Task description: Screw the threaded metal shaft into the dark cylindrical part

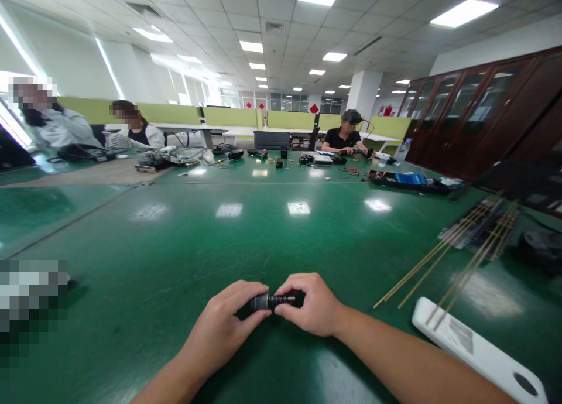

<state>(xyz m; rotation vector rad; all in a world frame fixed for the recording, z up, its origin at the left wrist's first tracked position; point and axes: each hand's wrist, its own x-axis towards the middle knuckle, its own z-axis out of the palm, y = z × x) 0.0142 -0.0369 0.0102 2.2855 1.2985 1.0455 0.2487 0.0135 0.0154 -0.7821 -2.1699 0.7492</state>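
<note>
Just above the table's near side, my left hand [226, 319] grips a black cylindrical piece [260, 301] between thumb and fingers. A thin ridged shaft with a metal-coloured tip [287, 299] sticks out of it to the right. My right hand [314, 307] curls around that shaft, its thumb and forefinger pinched close about the ridged part. Something dark, partly reddish, shows inside the right palm, but I cannot make out what it is. The piece lies level between both hands, and its left end is hidden by my left fingers.
On the green table [184, 234], a white slotted board [478, 351] lies near my right forearm. Several thin brass-coloured rods [439, 252] reach past it. Farther off are a black tray [404, 182], small black devices and cables. A person [345, 137] works across the table; two others sit left.
</note>
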